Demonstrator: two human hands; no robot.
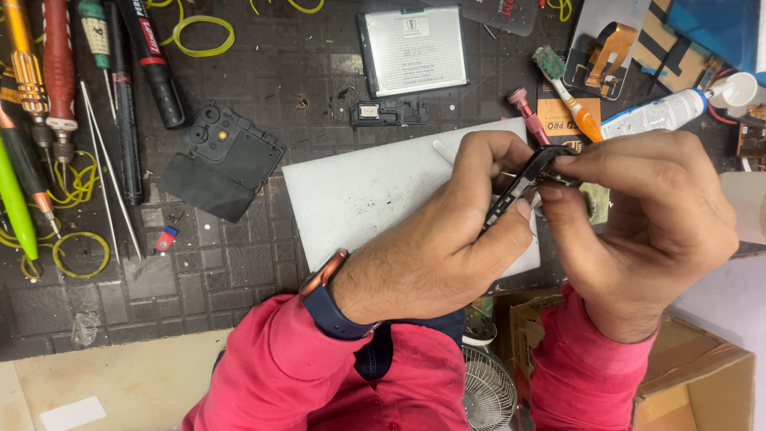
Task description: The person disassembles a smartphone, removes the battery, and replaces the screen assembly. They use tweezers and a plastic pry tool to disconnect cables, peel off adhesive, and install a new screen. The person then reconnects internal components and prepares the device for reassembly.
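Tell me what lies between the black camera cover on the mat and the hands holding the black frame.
The head view shows a white sheet on the dark mat between the black camera cover and the left hand.

Both hands are meeting mid-frame, forearms in red sleeves angling up from below. Left hand point(447, 239) is curling, thumb and fingertips pinching closed, watch on wrist. Right hand point(646, 215) is arching over, fingertips pinching inward toward the left.
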